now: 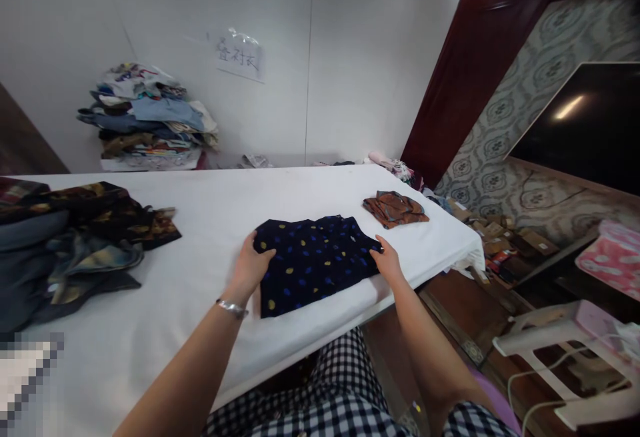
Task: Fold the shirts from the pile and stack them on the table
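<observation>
Handwritten “叠衬衣” on paper sheet [240, 58]

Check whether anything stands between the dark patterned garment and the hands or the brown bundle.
Nothing visible does: the left hand and right hand grip the dark garment, and only white tablecloth shows between it and the brown bundle.

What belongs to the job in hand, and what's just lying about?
In the job:
Navy cloth garment with blue and yellow spots, held by left hand and right hand
White cloth-covered table
Probably: brown patterned garment, dark garment heap

Seemingly lying about:
White plastic stool
Brown cardboard boxes
</observation>
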Action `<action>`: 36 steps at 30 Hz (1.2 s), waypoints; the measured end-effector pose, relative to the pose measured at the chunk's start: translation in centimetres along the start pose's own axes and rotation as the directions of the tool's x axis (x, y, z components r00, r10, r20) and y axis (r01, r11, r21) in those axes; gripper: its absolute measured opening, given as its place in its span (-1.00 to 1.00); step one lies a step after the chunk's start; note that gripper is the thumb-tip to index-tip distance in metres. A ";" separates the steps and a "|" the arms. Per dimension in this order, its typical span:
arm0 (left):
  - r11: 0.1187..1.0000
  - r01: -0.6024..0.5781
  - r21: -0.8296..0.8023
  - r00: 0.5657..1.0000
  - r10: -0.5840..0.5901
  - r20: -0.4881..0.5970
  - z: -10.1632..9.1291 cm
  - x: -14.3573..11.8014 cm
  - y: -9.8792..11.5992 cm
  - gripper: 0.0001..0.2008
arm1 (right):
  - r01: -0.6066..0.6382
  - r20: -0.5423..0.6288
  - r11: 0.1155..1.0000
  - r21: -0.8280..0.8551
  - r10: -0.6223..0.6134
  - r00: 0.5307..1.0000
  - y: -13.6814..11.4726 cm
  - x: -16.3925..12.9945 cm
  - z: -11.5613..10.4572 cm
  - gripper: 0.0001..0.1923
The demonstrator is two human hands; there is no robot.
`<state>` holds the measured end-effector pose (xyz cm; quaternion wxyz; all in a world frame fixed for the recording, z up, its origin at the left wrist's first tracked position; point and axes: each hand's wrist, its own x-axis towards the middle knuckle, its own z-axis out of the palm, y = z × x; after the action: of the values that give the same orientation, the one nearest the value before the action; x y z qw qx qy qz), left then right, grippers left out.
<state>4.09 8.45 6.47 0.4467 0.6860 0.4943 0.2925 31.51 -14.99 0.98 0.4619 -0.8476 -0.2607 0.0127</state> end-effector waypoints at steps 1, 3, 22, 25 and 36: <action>1.000 -0.003 0.001 0.999 0.003 -0.032 -1.0 0.2 -0.4 -0.23 | -0.017 0.034 0.999 0.048 0.016 0.999 -0.1 -0.5 0.3 -0.40; 0.998 0.049 0.034 0.996 -0.046 -0.082 -3.3 0.6 -1.8 -0.19 | -0.037 0.127 0.995 0.090 0.026 0.992 -0.2 -1.7 0.7 -0.38; 0.971 0.089 0.221 0.993 -0.069 -0.098 -6.2 -0.1 -6.1 -0.31 | 0.410 0.371 0.908 -0.093 -0.350 0.860 -11.0 3.2 7.6 -0.66; 0.980 0.062 0.187 0.994 -0.044 -0.097 -6.1 -0.1 -6.4 -0.31 | 0.446 0.392 0.876 -0.182 -0.352 0.850 -12.4 3.4 9.7 -0.60; 0.985 0.043 0.165 0.997 -0.031 -0.076 -6.0 0.2 -6.9 -0.31 | 0.630 0.652 0.742 -0.229 -0.364 0.666 -11.3 1.6 11.1 -0.44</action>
<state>-3.78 11.39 2.85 0.3749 0.7003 0.5457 0.2669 25.13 -0.71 3.96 0.1452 -0.7763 -0.6088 0.0754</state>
